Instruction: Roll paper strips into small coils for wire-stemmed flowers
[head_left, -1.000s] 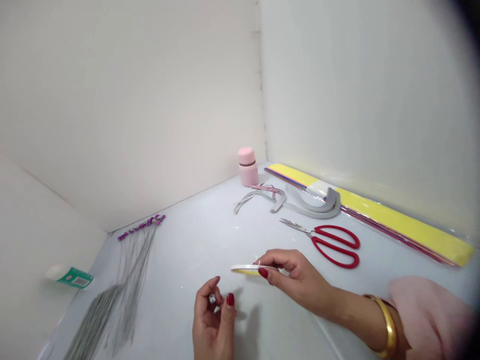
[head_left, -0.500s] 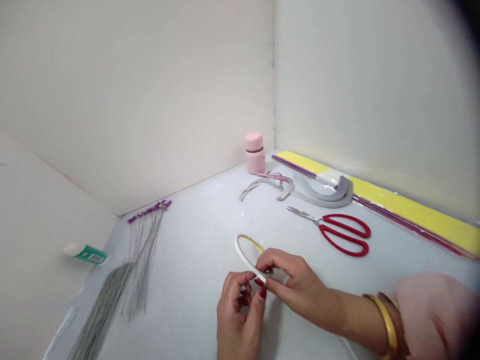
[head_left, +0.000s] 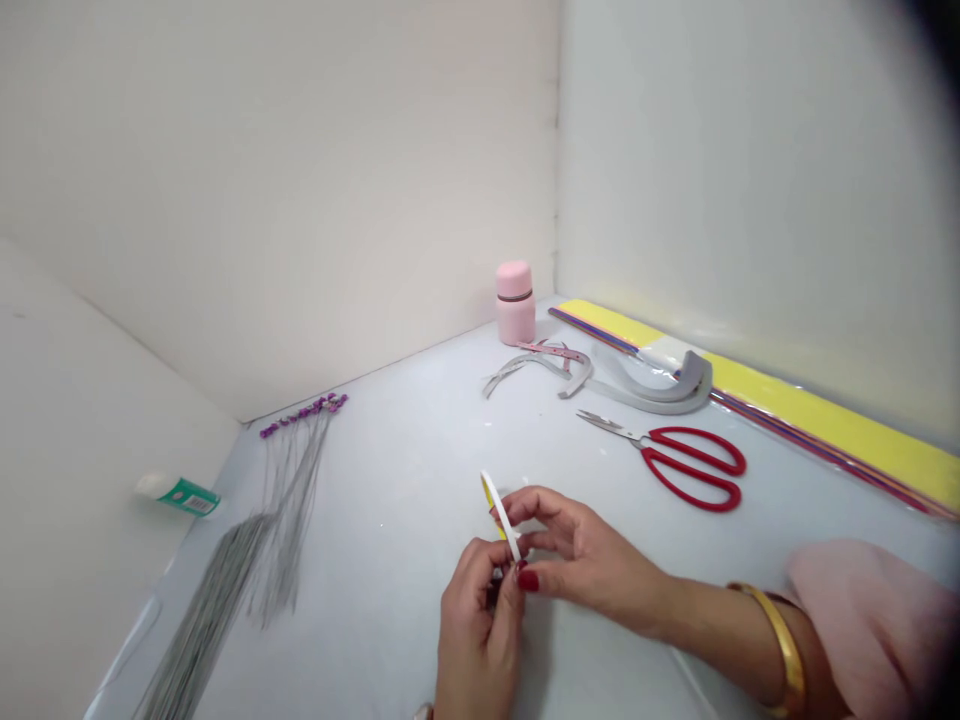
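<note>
Right grip: the right hand [head_left: 589, 562] was nearly closed, with thumb and fingers pinching a white paper loop [head_left: 502, 517] from its right side.
Left grip: the left hand [head_left: 478, 632] was curled tight, its fingers closed around the loop's lower end, just under the right thumb.
Loop: narrow and yellow on its inner face, seen almost edge-on, tilted, between both hands.
Hidden: fingers covered the loop's lower end. A small dark bit among the left fingers could not be made out.
Ahead right of grip: red-handled scissors [head_left: 694, 468] lay near; grey paper strips [head_left: 652, 390] and a pink paper strip [head_left: 553, 352] lay beyond, with a pink bottle [head_left: 514, 304] farther on.
Far right: a plastic-wrapped yellow paper pack [head_left: 825, 430] lay along the wall.
Left of grip: grey wire stems [head_left: 217, 600] with purple beads [head_left: 304, 408] and a green-labelled glue tube [head_left: 178, 495] lay on the tabletop [head_left: 375, 600], well apart.
Right forearm: a gold bangle [head_left: 787, 640] sat near a pink sleeve [head_left: 862, 620], cut off by the frame.
</note>
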